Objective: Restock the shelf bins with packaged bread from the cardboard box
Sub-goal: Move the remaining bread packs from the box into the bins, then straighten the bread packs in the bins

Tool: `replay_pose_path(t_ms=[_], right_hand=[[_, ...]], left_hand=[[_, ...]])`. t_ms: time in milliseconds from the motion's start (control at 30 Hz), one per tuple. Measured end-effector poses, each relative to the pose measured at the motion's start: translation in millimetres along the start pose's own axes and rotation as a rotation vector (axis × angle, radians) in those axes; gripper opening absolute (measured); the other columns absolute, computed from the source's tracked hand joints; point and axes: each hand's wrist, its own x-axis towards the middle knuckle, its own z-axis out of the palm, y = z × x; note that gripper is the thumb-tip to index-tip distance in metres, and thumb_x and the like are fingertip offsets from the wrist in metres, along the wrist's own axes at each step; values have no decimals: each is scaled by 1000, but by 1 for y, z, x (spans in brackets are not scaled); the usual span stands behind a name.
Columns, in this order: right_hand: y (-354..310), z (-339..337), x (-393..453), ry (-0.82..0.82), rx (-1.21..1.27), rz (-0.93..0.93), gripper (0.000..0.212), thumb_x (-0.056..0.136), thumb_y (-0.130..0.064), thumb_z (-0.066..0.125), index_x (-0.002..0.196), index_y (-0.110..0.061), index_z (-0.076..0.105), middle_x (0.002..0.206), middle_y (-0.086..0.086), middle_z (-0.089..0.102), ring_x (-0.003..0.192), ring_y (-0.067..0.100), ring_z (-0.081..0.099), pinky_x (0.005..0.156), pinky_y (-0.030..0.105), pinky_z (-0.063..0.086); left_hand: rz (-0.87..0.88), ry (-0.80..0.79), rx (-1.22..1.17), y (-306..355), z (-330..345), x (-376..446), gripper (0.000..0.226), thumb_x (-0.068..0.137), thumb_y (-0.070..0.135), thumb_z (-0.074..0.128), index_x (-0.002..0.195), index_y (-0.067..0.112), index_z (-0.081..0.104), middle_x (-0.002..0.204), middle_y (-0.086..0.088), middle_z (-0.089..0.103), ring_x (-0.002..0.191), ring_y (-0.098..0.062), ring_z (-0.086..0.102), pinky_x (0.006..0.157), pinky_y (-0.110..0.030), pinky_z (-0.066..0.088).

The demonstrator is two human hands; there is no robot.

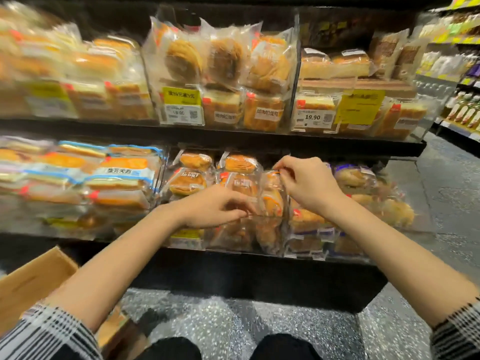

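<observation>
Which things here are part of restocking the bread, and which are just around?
Part of the job:
- bread pack, held by the left hand and right hand
- lower middle bin
- cardboard box

Just around:
- price tag
- yellow sign
- bottles

Packed bread packs point(235, 178) crowd the lower bin point(259, 245) (only its open top admits a grip).

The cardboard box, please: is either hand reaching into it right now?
No, both the left hand and right hand are at a bread packet in the lower shelf bin, away from the cardboard box.
</observation>
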Motion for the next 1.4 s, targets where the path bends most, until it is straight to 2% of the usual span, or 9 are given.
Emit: replay_pose_path(t_ms=[200, 467, 633, 700, 800, 1000, 1200, 1300, 1400], right_hand=[[-110, 57, 13, -150, 117, -308, 23, 92, -20, 52, 109, -18, 67, 99, 6, 71, 93, 28, 65, 76, 42, 51], [-235, 162, -5, -459, 201, -537, 27, 94, -22, 46, 115, -21, 63, 107, 2, 69, 101, 25, 62, 81, 37, 49], [-281, 248, -46, -668, 227, -601, 23, 92, -20, 47, 110, -17, 62, 107, 5, 67, 100, 26, 61, 81, 39, 50], [-290, 276, -62, -738, 223, -617, 24, 91, -19, 48, 111, -16, 61, 109, 5, 66, 101, 26, 61, 84, 41, 50], [-294, 306, -78, -792, 201, -628, 25, 92, -21, 47, 112, -18, 60, 110, 2, 64, 102, 25, 59, 83, 40, 49], [-286, 326, -88, -766, 172, -690, 20, 93, -29, 45, 94, -18, 61, 92, 0, 65, 88, 22, 61, 70, 39, 49], [-287, 332, -89, -748, 184, -652, 24, 92, -36, 46, 92, -19, 64, 84, -5, 67, 80, 17, 62, 70, 33, 49], [-288, 335, -88, -737, 175, -647, 27, 92, -40, 46, 95, -22, 64, 87, -7, 68, 82, 16, 63, 73, 34, 51], [-287, 336, -89, -749, 161, -641, 27, 92, -41, 46, 94, -22, 64, 85, -6, 68, 82, 17, 63, 73, 34, 50]], left_hand=[[-265, -41, 17, -60, 0, -113, 24, 96, 27, 54, 117, 31, 63, 104, 15, 67, 95, -1, 61, 93, -31, 48], [-641, 31, -122, -144, 44, -276, 25, 96, 33, 55, 120, 33, 62, 118, 16, 63, 107, 4, 57, 98, -24, 44], [-919, 117, -222, -201, 103, -353, 25, 94, 17, 55, 117, 23, 66, 116, 2, 67, 100, -9, 60, 80, -12, 42], [-1045, 125, -202, -225, 134, -375, 28, 93, 19, 54, 118, 23, 65, 120, 0, 65, 101, -11, 58, 80, -16, 40], [-1163, 155, -258, -250, 173, -388, 36, 89, 18, 52, 122, 25, 62, 122, -2, 63, 105, -17, 59, 89, -28, 46], [-1243, 267, -283, -296, 212, -375, 47, 94, 26, 54, 138, 14, 44, 139, -6, 47, 126, -23, 46, 104, -29, 34], [-1326, 274, -153, -346, 226, -346, 80, 94, 36, 53, 152, 8, 7, 159, -17, 3, 147, -32, 7, 119, -38, 8], [-1322, 263, -104, -365, 231, -334, 85, 92, 38, 56, 153, 8, 5, 158, -17, 10, 145, -34, 10, 118, -39, 10], [-1410, 241, -22, -372, 234, -325, 88, 80, 52, 66, 146, 10, 26, 140, -17, 31, 127, -35, 29, 107, -42, 31]])
